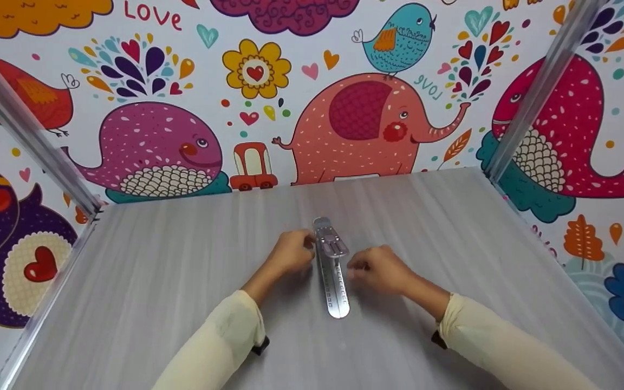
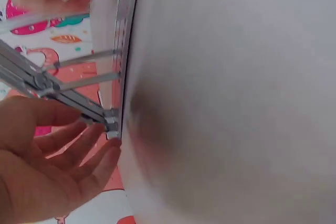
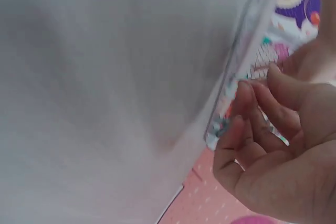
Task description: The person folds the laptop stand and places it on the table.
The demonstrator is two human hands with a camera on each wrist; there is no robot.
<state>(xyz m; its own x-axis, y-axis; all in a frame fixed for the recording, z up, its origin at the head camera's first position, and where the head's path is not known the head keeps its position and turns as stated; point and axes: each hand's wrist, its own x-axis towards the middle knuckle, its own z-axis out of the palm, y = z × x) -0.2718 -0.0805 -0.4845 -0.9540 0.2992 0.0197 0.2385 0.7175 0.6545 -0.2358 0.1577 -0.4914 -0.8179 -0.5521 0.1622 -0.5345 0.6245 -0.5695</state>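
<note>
A narrow folding metal stand [image 1: 338,295] lies lengthwise on the table, its slotted base flat and its hinged upper arm raised at a slant. In the left wrist view, thin struts link the stand's arm [image 2: 79,98] to the base. My left hand [image 1: 292,252] is at the left of the far end, bent fingers [image 2: 107,163] right at the hinge but not wrapped round it. On the other side, my right hand [image 1: 385,269] hovers beside the base with loosely curled fingers and nothing in them. The right wrist view shows its fingertips close to the stand's edge [image 3: 223,95].
The grey wood-grain table [image 1: 182,271] spreads around the stand. Behind it rises a wall [image 1: 312,70] printed with cartoon animals. Metal posts stand at the left [image 1: 36,130] and right [image 1: 539,92] back corners.
</note>
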